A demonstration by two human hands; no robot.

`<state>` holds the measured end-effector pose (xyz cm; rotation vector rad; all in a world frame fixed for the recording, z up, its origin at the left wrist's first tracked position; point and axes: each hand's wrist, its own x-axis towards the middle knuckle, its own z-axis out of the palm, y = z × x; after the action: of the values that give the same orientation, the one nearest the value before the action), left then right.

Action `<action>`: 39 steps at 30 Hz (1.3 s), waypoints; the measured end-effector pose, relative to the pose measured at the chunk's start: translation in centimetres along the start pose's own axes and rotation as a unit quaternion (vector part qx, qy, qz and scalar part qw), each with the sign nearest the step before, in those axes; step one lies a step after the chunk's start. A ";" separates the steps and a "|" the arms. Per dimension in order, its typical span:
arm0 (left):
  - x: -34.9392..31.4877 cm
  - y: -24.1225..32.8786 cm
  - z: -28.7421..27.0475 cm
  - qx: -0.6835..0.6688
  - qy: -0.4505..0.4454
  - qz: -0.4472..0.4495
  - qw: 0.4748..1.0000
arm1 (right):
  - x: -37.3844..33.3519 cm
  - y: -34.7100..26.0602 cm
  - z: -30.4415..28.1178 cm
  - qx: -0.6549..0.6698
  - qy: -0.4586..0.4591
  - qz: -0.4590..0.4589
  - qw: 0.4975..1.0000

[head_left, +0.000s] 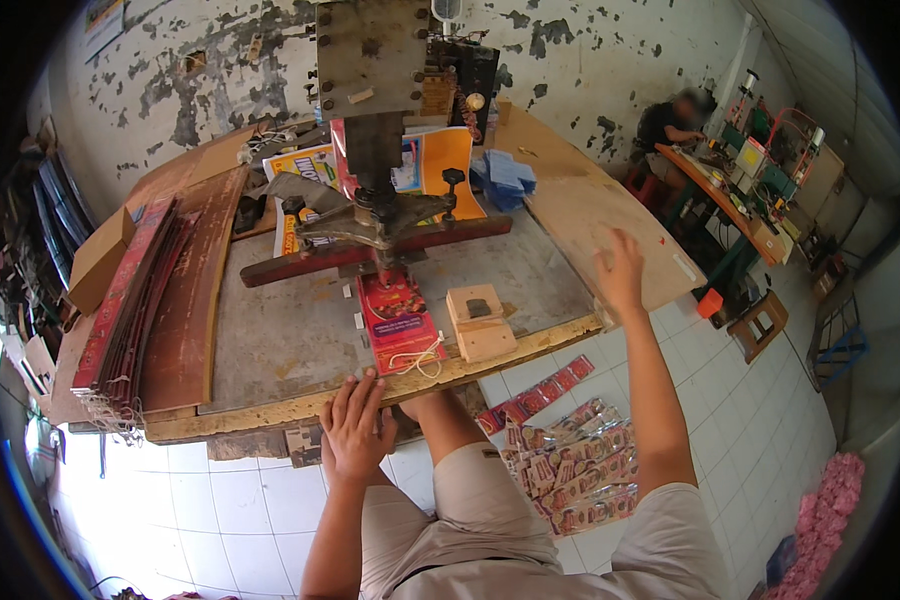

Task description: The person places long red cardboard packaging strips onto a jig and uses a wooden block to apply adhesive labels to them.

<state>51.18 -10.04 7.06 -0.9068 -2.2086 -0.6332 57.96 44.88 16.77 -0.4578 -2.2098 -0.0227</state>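
Observation:
My left hand (355, 420) lies at the table's front edge with its fingers stretched out. Its fingertips reach the near end of a red printed sheet (395, 310), which has a loop of white string (420, 352) on it. The sheet's far end runs under a metal press head (375, 220) with a long red crossbar (470, 232). Beside the sheet, to the right, is a pale wooden block (482, 343) with a dark patch on top. My right hand (621, 270) is raised over the table's right side, fingers apart and slightly bent; I see nothing in it.
At left, a stack of red printed strips (135, 310) leans by a cardboard box (102, 262). Blue pieces (508, 178) and colourful printed sheets (440, 165) sit behind the press. Packaged strips (575, 470) lie on the tiled floor. A person (675, 125) sits at a far-right bench (720, 200).

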 end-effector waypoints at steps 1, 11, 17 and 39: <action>0.0 0.1 0.2 -0.002 0.001 0.001 1.000 | -0.3 -0.3 0.0 0.029 -0.060 0.012 0.998; -0.1 -0.1 -0.1 -0.010 -0.002 -0.006 1.000 | -1.8 -4.5 1.0 0.168 -0.211 0.090 0.959; -0.3 -0.2 0.1 -0.008 0.006 -0.008 1.000 | -0.3 -0.6 0.5 0.332 -0.287 0.221 0.871; -0.8 -0.5 -0.1 0.016 -0.017 -0.007 1.000 | 4.6 -5.3 -3.8 0.230 0.011 0.043 0.972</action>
<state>51.24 -10.73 6.46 -0.8915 -2.2503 -0.5923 56.45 40.78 23.38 -0.2877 -2.0836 0.5176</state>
